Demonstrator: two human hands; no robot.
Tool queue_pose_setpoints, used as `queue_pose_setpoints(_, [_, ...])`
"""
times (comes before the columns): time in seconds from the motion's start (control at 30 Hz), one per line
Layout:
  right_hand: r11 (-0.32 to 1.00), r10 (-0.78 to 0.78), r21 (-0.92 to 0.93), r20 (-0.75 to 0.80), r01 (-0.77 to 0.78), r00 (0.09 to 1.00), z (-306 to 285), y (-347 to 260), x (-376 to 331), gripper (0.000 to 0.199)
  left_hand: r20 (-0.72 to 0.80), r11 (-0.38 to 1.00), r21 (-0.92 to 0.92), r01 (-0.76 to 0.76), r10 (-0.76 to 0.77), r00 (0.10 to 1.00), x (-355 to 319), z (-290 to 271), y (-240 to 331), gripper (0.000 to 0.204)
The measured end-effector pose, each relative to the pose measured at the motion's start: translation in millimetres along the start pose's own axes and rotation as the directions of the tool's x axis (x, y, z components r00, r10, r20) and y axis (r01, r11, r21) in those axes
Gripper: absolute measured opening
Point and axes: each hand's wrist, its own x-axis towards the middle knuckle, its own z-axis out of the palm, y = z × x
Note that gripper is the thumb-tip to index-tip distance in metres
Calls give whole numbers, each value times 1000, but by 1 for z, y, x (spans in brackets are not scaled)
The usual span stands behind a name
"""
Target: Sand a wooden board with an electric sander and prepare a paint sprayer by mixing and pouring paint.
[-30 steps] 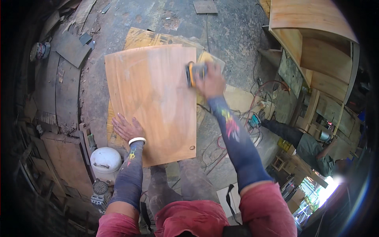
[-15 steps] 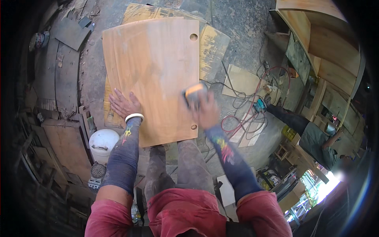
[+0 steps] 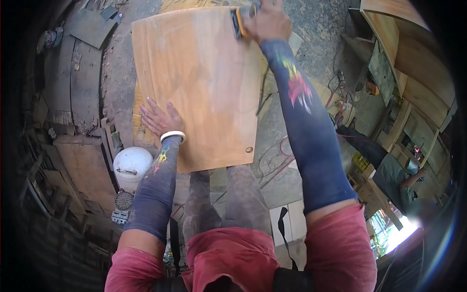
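With the right hand's grip (image 3: 270, 22) around the sander (image 3: 237, 23) and the left hand (image 3: 161, 118) flat (holding nothing), the board (image 3: 206, 92) before the person's legs (image 3: 243, 197) looks rubbed pale at right, its browner left probably remaining.

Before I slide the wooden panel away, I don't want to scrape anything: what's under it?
Yellowish sheeting shows past the left and far edges of the wooden panel, and trouser legs reach its near edge. What lies beneath its middle is covered and can't be seen.
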Motion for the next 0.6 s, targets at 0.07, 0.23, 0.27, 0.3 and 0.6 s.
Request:
queue_pose_setpoints(0.07, [993,-114,-3,-85,115,990,6,10,-10,57,10,1000,-23,11,-11,1000,-2,3,6,80])
queue_pose_setpoints(0.23, [978,-188,95,22,186,982,32,19,-190,49,-3,1000,13,-9,9,1000,0,-2,-4,80])
queue_pose_setpoints(0.27, [979,-189,86,16,186,982,28,18,-185,49,-4,1000,3,-9,9,1000,-2,-4,0,80])
queue_pose_setpoints(0.3, [978,-194,75,16,192,981,25,18,-173,48,-3,1000,-16,-4,4,1000,0,-3,4,80])
queue_pose_setpoints(0.6, [986,-139,89,-25,141,990,28,9,-209,46,-17,1000,-7,-2,1,1000,-1,-3,0,79])
